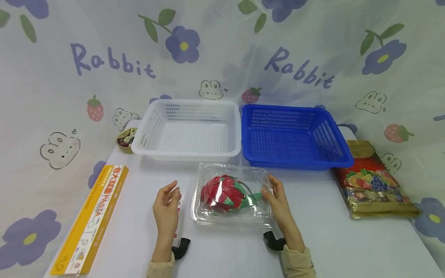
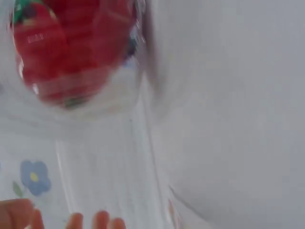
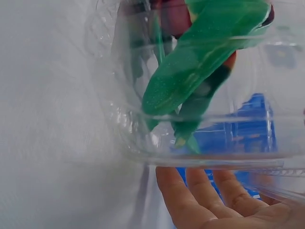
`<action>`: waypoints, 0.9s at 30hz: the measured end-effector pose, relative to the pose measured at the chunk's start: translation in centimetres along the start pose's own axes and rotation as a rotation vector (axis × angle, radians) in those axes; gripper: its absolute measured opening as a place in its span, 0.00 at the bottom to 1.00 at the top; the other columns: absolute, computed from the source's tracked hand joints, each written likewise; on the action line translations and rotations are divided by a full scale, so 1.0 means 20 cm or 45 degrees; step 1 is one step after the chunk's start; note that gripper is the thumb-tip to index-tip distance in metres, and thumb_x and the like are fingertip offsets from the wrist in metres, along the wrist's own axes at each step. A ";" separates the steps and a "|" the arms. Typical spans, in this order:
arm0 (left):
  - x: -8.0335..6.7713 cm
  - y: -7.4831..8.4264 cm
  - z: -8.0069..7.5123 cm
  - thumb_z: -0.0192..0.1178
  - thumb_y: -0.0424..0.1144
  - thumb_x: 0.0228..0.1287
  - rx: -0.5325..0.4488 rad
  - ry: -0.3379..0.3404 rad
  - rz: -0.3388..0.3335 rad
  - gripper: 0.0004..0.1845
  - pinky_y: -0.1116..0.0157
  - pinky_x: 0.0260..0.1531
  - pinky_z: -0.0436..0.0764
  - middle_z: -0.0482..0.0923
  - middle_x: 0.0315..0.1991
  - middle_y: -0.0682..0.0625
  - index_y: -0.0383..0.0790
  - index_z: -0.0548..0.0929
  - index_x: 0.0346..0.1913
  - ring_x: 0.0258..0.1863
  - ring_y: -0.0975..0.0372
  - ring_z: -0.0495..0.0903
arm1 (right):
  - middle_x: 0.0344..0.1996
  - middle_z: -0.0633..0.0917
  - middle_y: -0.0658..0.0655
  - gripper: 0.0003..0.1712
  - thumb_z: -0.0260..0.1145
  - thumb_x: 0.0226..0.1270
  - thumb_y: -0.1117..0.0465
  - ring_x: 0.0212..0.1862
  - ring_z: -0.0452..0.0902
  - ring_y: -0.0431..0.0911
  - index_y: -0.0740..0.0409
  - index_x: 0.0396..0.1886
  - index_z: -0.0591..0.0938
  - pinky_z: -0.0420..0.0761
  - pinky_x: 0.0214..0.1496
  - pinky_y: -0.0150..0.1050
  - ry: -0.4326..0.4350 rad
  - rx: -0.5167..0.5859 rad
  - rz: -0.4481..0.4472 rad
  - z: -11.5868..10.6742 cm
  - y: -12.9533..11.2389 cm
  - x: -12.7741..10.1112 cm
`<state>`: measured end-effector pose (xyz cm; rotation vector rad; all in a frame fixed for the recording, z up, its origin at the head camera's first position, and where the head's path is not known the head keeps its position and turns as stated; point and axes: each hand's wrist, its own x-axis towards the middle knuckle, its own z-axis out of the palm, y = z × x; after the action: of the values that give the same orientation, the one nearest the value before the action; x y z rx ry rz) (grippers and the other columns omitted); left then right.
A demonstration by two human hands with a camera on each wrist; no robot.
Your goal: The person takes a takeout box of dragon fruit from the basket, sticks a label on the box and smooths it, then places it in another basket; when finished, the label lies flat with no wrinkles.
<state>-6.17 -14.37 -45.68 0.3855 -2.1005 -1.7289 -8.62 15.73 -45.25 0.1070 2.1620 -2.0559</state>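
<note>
A clear plastic clamshell box [image 1: 233,222] lies in front of the baskets in the head view, with a red dragon fruit [image 1: 219,193] with green tips inside. My right hand [image 1: 279,200] grips the box's right edge, thumb on the lid side and fingers behind. In the right wrist view its fingers [image 3: 205,195] show along the box's edge, near the green tips. To the left of the box, my left hand [image 1: 167,208] is apart from it, fingers loosely bent around nothing. Under that hand lies a white strip [image 1: 179,216] with red marks, partly hidden.
A white basket [image 1: 187,154] and a blue basket [image 1: 288,162] stand side by side at the back. The yellow pasta box [image 1: 90,220] lies at left, a round tin [image 1: 126,139] behind it. At right, a red-and-gold bag [image 1: 377,181] leans by the blue basket.
</note>
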 end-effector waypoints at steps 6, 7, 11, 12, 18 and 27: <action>0.04 -0.05 -0.06 0.66 0.32 0.59 0.442 0.098 -0.150 0.18 0.53 0.48 0.82 0.78 0.58 0.37 0.38 0.80 0.53 0.54 0.45 0.80 | 0.76 0.52 0.64 0.35 0.53 0.74 0.63 0.76 0.50 0.61 0.61 0.74 0.50 0.53 0.75 0.58 0.020 0.028 0.017 -0.01 0.00 0.01; 0.04 -0.05 -0.07 0.67 0.34 0.58 0.510 0.090 -0.156 0.19 0.47 0.46 0.81 0.78 0.57 0.36 0.39 0.80 0.54 0.54 0.43 0.79 | 0.76 0.52 0.64 0.35 0.53 0.74 0.63 0.76 0.50 0.61 0.61 0.74 0.50 0.53 0.75 0.57 0.020 0.033 0.018 -0.01 0.00 0.01; 0.03 -0.04 -0.10 0.71 0.42 0.54 0.772 0.038 -0.216 0.27 0.46 0.34 0.78 0.79 0.55 0.38 0.42 0.78 0.57 0.50 0.43 0.79 | 0.76 0.51 0.64 0.34 0.52 0.74 0.63 0.76 0.48 0.61 0.61 0.74 0.49 0.51 0.75 0.57 0.008 0.037 0.025 -0.01 0.00 0.00; 0.03 -0.03 -0.11 0.72 0.44 0.53 0.846 0.008 -0.233 0.29 0.46 0.32 0.77 0.78 0.54 0.37 0.40 0.77 0.58 0.50 0.42 0.78 | 0.77 0.51 0.64 0.35 0.52 0.74 0.62 0.76 0.48 0.61 0.61 0.74 0.49 0.51 0.75 0.58 0.003 0.038 0.027 -0.01 0.01 0.00; -0.01 -0.01 -0.11 0.75 0.54 0.46 1.188 -0.153 -0.249 0.38 0.45 0.35 0.74 0.74 0.48 0.31 0.31 0.75 0.54 0.48 0.38 0.72 | 0.77 0.49 0.63 0.35 0.51 0.76 0.61 0.76 0.49 0.61 0.60 0.75 0.48 0.56 0.74 0.54 -0.019 0.037 0.036 -0.02 0.00 0.00; -0.01 -0.03 -0.12 0.74 0.48 0.49 1.139 -0.155 -0.263 0.27 0.52 0.28 0.73 0.79 0.39 0.33 0.31 0.78 0.44 0.39 0.41 0.77 | 0.77 0.51 0.64 0.34 0.51 0.76 0.61 0.76 0.51 0.60 0.59 0.75 0.48 0.65 0.67 0.32 -0.043 0.035 0.045 -0.01 0.00 0.00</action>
<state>-4.85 -16.50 -45.85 0.7671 -2.9180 -0.7994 -8.68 15.98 -45.28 0.1119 2.0971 -2.0536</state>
